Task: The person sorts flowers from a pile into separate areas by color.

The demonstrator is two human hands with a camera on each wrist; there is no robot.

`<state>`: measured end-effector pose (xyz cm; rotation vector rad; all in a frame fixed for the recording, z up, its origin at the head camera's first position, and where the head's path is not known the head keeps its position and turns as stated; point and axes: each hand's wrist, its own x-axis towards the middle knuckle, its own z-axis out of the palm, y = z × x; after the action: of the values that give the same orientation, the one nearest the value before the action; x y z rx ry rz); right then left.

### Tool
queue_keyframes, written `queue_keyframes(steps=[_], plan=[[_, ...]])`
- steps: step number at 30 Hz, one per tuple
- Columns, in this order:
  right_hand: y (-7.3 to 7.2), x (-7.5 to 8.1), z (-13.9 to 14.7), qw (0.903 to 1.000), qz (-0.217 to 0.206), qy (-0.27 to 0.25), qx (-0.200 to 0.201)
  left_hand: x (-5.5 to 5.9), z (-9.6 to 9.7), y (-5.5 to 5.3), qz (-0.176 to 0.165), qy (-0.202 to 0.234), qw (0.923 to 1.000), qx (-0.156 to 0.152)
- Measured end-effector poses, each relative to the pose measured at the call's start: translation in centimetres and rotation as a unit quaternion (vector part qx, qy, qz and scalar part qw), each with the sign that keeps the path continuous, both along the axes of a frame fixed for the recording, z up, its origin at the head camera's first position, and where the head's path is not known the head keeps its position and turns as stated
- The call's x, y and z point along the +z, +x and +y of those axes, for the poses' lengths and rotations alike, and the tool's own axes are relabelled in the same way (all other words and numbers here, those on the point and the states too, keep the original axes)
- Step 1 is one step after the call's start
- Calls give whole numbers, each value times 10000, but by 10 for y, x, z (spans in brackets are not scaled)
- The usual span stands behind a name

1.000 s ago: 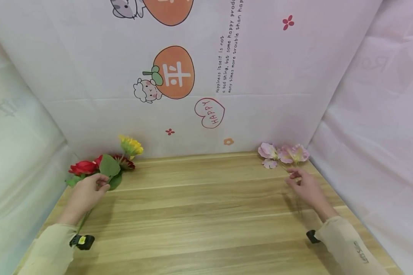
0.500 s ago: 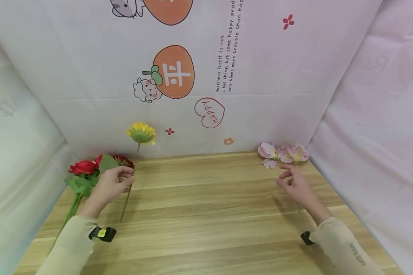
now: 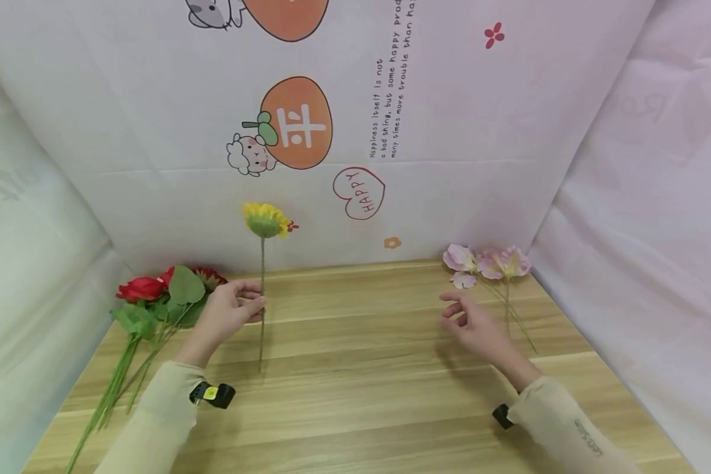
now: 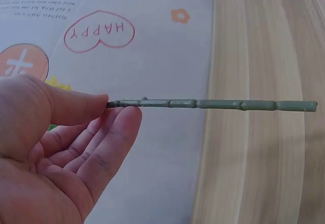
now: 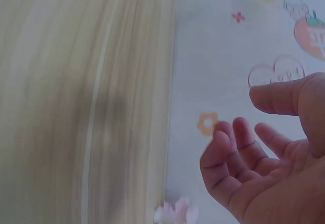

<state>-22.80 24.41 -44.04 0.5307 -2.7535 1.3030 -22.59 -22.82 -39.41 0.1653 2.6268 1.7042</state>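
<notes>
My left hand (image 3: 225, 315) pinches the stem of a yellow flower (image 3: 264, 221) between thumb and fingers, holding it upright with the bloom at the top. In the left wrist view the green jointed stem (image 4: 218, 103) sticks out past the fingertips, its lower end free. My right hand (image 3: 474, 329) hovers above the table, left of the pink flowers, with fingers loosely bent and nothing between them. The right wrist view shows a gap between thumb and fingers of that hand (image 5: 269, 153).
Red flowers (image 3: 140, 289) with green leaves (image 3: 186, 286) and long stems lie on the wooden table (image 3: 343, 395) at the left. Pink flowers (image 3: 506, 262) lie at the back right. A white printed cloth (image 3: 438, 131) rises behind the table, with cloth at both sides.
My left hand has lifted the yellow flower from the red flowers and carried it right, now upright. My right hand has moved left, away from the pink flowers.
</notes>
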Motion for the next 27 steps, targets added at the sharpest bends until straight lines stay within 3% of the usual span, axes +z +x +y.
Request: queue_keyframes(steps=[4,9,18,22,27], plan=[[4,0,-25,9975,-268,-354,550,-3,15,-5,-32,243,9995,-174],[7,1,-58,9856,-869,-896,1139,-4,37,-12,-41,578,9978,-316],[16,-2,-102,9671,-1469,-1232,1673,-3,86,-18,-237,978,9934,-554],[19,-6,-122,9580,-1704,-1360,1864,-4,100,-18,-218,1187,9908,-612],[23,-8,-141,9533,-1867,-1319,1976,-9,111,-17,-208,1353,9884,-664]])
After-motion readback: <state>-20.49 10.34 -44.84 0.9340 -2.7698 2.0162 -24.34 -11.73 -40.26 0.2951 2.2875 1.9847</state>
